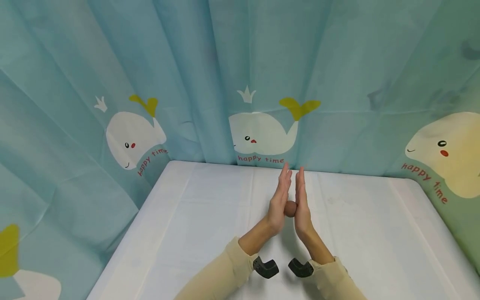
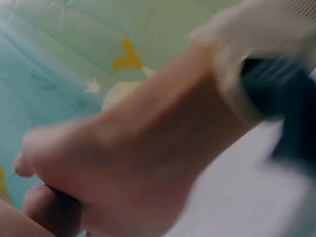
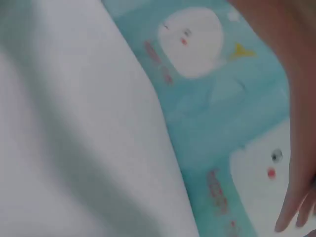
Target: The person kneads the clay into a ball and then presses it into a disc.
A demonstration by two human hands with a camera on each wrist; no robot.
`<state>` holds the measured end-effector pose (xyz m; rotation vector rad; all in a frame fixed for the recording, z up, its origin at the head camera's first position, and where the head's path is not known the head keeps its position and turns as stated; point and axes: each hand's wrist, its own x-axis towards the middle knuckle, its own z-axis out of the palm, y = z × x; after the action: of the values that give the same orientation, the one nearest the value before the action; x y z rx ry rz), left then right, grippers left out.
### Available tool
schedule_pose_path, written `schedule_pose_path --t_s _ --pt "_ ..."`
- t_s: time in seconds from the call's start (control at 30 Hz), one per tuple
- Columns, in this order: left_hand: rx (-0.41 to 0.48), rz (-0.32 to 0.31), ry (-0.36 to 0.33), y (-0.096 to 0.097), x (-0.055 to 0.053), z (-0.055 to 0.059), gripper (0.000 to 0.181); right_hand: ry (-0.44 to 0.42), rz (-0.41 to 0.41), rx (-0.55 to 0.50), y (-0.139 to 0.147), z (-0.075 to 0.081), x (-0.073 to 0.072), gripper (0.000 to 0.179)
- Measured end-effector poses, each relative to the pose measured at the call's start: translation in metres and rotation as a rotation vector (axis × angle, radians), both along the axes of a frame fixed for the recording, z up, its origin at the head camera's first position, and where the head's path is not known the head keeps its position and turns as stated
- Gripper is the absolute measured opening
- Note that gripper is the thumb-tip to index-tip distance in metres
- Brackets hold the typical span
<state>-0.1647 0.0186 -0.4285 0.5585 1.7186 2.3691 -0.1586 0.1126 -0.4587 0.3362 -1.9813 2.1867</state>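
A small round brown ball (image 1: 290, 209) is between two upright palms in the head view, above the white table. My left hand (image 1: 278, 206) presses its left side, fingers straight and pointing away. From the other side, my right hand (image 1: 302, 210) presses it with its palm, fingers likewise straight. The fingertips of the two hands stand slightly apart. The left wrist view is blurred and shows the ball (image 2: 57, 212) dark and partly covered by the hands. At the right edge of the right wrist view is part of a hand, and the ball is hardly visible there.
A white-covered table (image 1: 210, 208) lies below the hands. Behind and beside it hangs a blue-green curtain (image 1: 187, 62) printed with whales and red lettering. Black camera mounts (image 1: 266, 268) sit at both wrists, over beige sleeves (image 1: 221, 271).
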Motion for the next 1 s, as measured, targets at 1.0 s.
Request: schedule_pose_path --t_s 1.0 --pt "-0.182 -0.063 0.164 0.000 -0.012 -0.017 0.064 0.142 0.017 -0.106 -0.010 0.026 0.020 0.056"
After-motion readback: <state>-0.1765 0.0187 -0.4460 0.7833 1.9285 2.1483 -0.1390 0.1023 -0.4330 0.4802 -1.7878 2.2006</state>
